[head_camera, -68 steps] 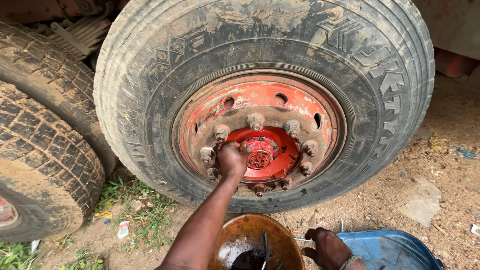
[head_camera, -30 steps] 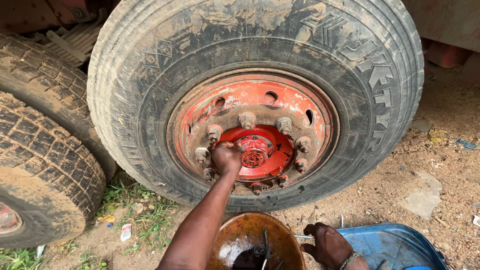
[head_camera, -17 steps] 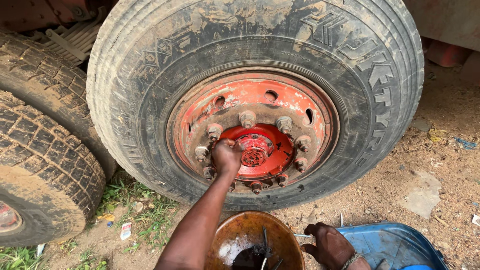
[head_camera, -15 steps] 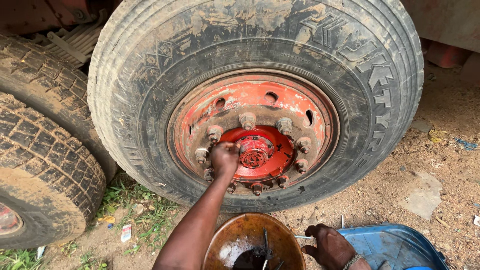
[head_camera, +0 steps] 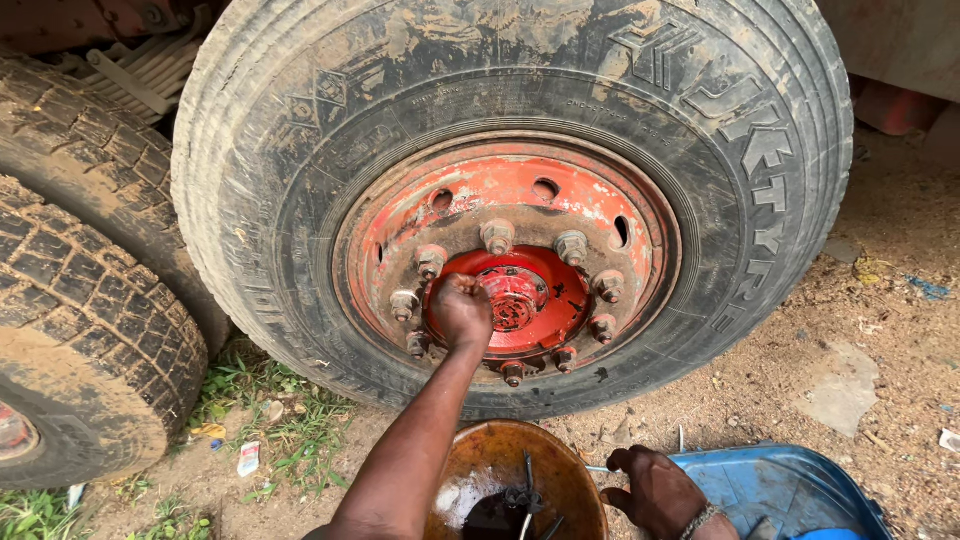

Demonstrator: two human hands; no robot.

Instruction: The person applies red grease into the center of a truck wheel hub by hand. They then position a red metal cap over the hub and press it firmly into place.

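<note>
A big muddy truck tyre (head_camera: 300, 200) stands upright with a red rim (head_camera: 400, 240), a ring of rusty wheel nuts (head_camera: 497, 236) and a red hub cap (head_camera: 530, 300) at its centre. My left hand (head_camera: 462, 310) is stretched out to the hub, closed in a fist and pressed against the hub cap's left edge; anything inside the fist is hidden. My right hand (head_camera: 655, 490) is low at the bottom, fingers curled over the rim of a blue tub (head_camera: 790, 485). Between my arms sits a rusty brown bowl (head_camera: 490, 465) with dark liquid and thin metal tools in it.
A second worn tyre (head_camera: 80, 300) stands at the left, close to the first. The ground is sandy dirt with a grass patch (head_camera: 270, 420), bits of litter and small stones. Part of a vehicle body shows at the top right.
My left fist has stayed on the hub cap's left edge, shifting only slightly. My right hand has kept its place on the blue tub. The view has drifted a little.
</note>
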